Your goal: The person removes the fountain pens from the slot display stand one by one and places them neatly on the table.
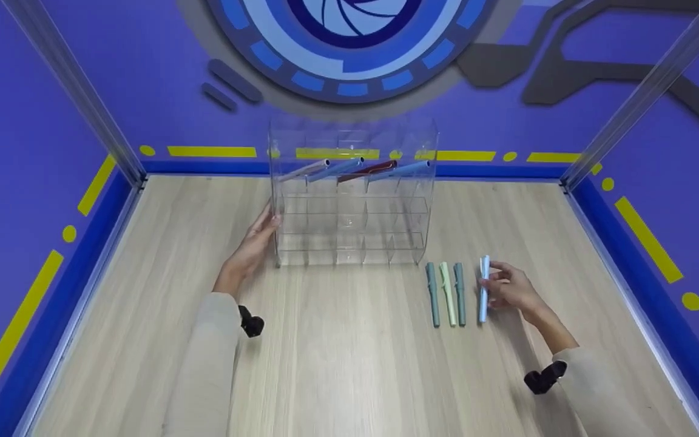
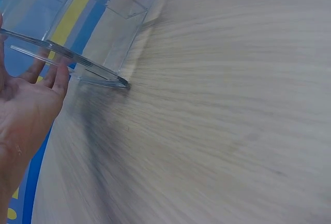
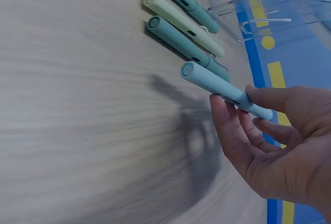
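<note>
A clear plastic pen rack (image 1: 349, 258) with several compartments stands toward the back of the table. Its upper row holds a whitish pen (image 1: 307, 170), two blue pens and a dark red pen (image 1: 368, 172). My left hand (image 1: 252, 246) grips the rack's left side edge; its fingers (image 2: 61, 79) show partly through the clear plastic. My right hand (image 1: 512, 290) pinches a light blue pen (image 3: 217, 85) between thumb and fingers, lifted above the tabletop. Left of it lie a dark green pen (image 1: 460, 294), a pale green pen (image 1: 448, 294) and another dark green pen (image 1: 432, 294), side by side.
The wood-grain table (image 1: 325, 364) is bordered by blue and purple panels (image 1: 204, 121) at the back and sides. Metal posts (image 1: 76, 91) rise at the back corners. A black wrist camera (image 1: 251, 323) sits at each cuff.
</note>
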`<state>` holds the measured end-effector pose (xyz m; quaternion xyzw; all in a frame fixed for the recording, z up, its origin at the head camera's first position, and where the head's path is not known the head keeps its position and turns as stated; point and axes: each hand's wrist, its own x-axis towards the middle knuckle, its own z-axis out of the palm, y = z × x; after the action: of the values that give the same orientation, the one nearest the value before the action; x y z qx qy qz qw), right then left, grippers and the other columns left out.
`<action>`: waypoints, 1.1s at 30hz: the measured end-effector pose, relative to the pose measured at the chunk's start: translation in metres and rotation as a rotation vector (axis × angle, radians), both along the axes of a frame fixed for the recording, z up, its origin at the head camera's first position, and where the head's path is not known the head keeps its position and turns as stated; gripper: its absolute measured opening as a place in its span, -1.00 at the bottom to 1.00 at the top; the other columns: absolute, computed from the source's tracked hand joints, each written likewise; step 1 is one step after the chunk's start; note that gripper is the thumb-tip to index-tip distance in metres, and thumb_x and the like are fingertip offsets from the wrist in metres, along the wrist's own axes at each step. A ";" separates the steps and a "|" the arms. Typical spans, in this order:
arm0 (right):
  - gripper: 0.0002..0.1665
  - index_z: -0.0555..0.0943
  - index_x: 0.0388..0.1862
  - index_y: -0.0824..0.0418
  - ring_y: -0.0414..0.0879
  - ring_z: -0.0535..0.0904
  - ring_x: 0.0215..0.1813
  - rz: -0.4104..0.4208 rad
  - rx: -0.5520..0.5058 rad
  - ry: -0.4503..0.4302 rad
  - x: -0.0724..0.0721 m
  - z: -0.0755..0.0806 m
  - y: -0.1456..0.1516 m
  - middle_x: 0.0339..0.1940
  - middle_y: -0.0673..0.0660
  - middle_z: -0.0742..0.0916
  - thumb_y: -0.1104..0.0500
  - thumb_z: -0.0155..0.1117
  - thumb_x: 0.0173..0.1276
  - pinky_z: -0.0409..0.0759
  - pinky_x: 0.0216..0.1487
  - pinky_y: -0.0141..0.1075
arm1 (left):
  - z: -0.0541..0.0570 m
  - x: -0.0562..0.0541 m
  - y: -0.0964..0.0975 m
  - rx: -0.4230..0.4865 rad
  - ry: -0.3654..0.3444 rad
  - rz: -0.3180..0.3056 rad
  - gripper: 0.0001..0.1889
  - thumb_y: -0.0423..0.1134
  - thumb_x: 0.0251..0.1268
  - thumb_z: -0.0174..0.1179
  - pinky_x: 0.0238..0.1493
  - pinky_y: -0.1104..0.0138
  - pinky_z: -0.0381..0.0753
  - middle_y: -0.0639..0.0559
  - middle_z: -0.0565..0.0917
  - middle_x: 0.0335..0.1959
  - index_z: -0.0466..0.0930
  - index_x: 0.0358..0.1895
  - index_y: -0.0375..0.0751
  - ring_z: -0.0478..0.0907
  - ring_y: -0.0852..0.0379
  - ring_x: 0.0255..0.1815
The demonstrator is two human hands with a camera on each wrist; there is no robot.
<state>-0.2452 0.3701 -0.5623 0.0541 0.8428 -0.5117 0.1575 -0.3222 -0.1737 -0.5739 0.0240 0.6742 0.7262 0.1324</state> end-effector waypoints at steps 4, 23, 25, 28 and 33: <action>-0.25 0.18 0.56 0.46 -0.19 0.63 -0.25 0.033 0.050 -0.001 0.002 -0.006 -0.005 0.08 0.31 0.53 0.25 0.22 0.52 0.78 -0.24 -0.29 | -0.001 0.002 0.000 0.005 0.008 -0.001 -0.28 0.05 0.68 -0.11 0.72 0.11 -0.31 -0.01 -0.22 0.74 -0.27 0.69 0.22 -0.30 0.01 0.75; -0.31 0.35 0.44 0.56 -0.07 0.66 -0.27 0.070 0.348 0.170 -0.003 -0.019 -0.018 -0.10 0.42 0.71 0.27 0.32 0.44 0.71 -0.43 -0.36 | -0.002 0.001 0.002 -0.035 -0.020 -0.004 -0.24 0.09 0.65 -0.08 0.72 0.13 -0.28 0.06 -0.20 0.74 -0.29 0.69 0.18 -0.28 0.03 0.75; -0.32 0.35 0.44 0.55 -0.08 0.66 -0.28 0.071 0.348 0.157 -0.003 -0.019 -0.018 -0.10 0.42 0.71 0.26 0.31 0.45 0.71 -0.43 -0.36 | -0.002 0.001 0.002 -0.036 -0.017 -0.004 -0.23 0.10 0.65 -0.08 0.72 0.15 -0.26 0.06 -0.17 0.74 -0.29 0.69 0.17 -0.26 0.04 0.75; -0.32 0.35 0.44 0.54 -0.10 0.67 -0.30 0.071 0.331 0.134 -0.002 -0.019 -0.019 -0.08 0.42 0.71 0.24 0.30 0.47 0.73 -0.42 -0.34 | -0.003 0.000 0.001 -0.026 -0.015 -0.003 -0.24 0.10 0.65 -0.08 0.72 0.16 -0.24 0.02 -0.06 0.72 -0.29 0.70 0.16 -0.21 0.04 0.74; -0.31 0.34 0.45 0.55 -0.12 0.67 -0.32 0.074 0.312 0.114 -0.004 -0.019 -0.021 -0.08 0.41 0.71 0.24 0.29 0.47 0.73 -0.42 -0.34 | -0.003 0.000 -0.003 -0.023 -0.008 -0.005 -0.22 0.10 0.65 -0.07 0.72 0.14 -0.25 -0.02 0.00 0.71 -0.30 0.70 0.16 -0.20 0.02 0.74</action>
<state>-0.2491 0.3487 -0.5811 0.0179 0.9210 -0.3709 0.1179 -0.3222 -0.1764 -0.5774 0.0212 0.6817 0.7183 0.1373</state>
